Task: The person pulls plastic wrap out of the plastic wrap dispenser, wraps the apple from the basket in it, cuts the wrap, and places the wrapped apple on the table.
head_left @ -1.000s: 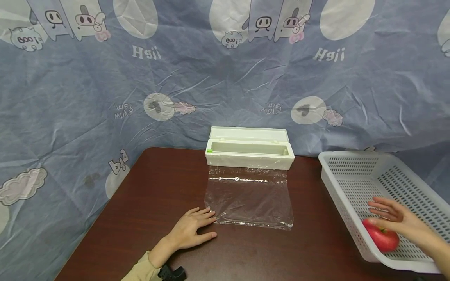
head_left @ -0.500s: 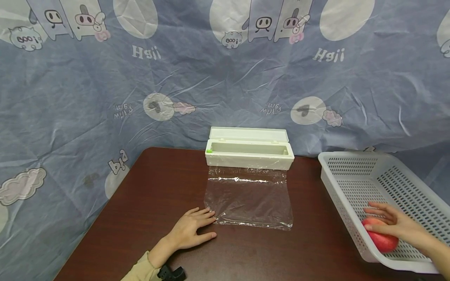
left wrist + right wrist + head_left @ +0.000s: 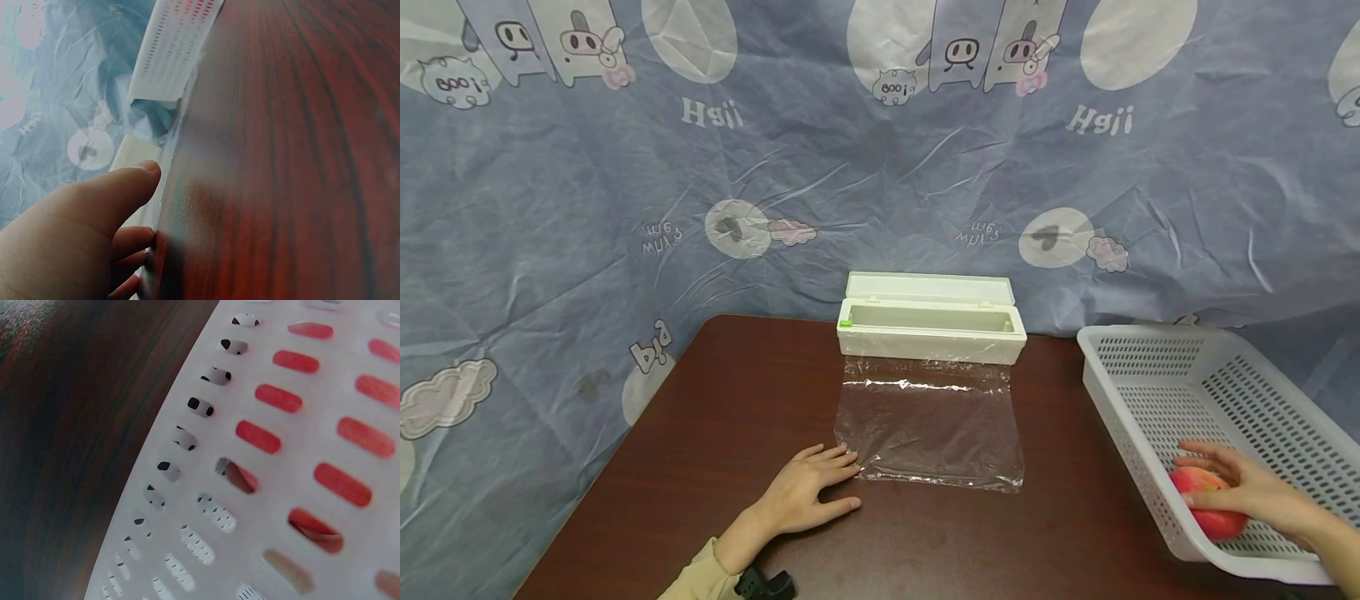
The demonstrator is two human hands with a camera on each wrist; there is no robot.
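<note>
In the head view my left hand (image 3: 808,493) lies palm down with spread fingers on the table. Its fingertips rest at the near left corner of a sheet of cling film (image 3: 932,437). That sheet runs down from a white cling film box (image 3: 931,346) whose lid stands up. On the right, my right hand (image 3: 1247,492) reaches into a white slotted basket (image 3: 1138,467) and grips a red apple (image 3: 1217,523), thumb on the near side and fingers on the far side. Through the slots in the right wrist view, red apple skin (image 3: 278,399) shows.
The dark brown wooden table (image 3: 737,392) carries everything. A blue-grey printed cloth (image 3: 865,183) hangs behind it and along the left. The basket's raised wall (image 3: 169,56) stands between the apple and the film.
My right hand has lowered slightly toward the near left and closed round the apple, which stays at about the same place in the basket. The left hand and the film have kept still.
</note>
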